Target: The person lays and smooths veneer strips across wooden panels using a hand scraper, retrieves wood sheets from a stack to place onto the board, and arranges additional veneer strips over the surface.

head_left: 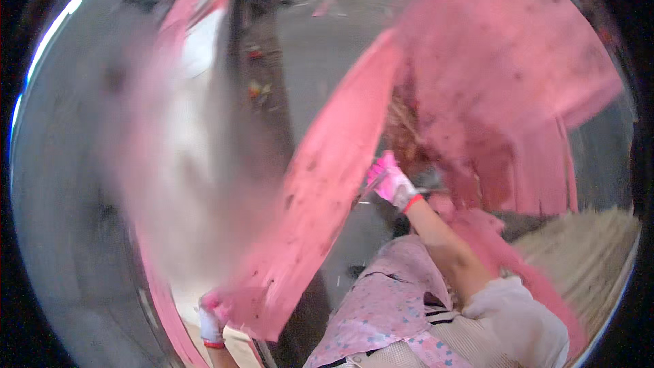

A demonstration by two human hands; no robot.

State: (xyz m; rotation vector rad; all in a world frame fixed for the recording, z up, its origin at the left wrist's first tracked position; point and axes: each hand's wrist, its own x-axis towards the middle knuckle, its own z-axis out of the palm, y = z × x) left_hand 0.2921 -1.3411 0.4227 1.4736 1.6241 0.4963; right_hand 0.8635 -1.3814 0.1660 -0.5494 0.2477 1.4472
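Observation:
A long, flat pink strip like a thin board [327, 170], speckled with dark marks, slants across the middle, its lower end toward me. My left hand [214, 313], in a white and pink glove with a red cuff, is closed on that lower end at the lower left. Farther up, my right hand [392, 180], gloved the same way, has its fingers curled at the strip's right edge. Motion smears the fingertips of both hands. Left of the strip, a pale whitish blur [194, 177] covers part of a pink-edged long stack [160, 293].
Large pink sheets [511, 61] stand piled at the right, blurred. Below them lies a tan, ridged stack [579, 259]. Grey floor [320, 41] stretches ahead with scraps on it. A floral apron [388, 293] covers my lap.

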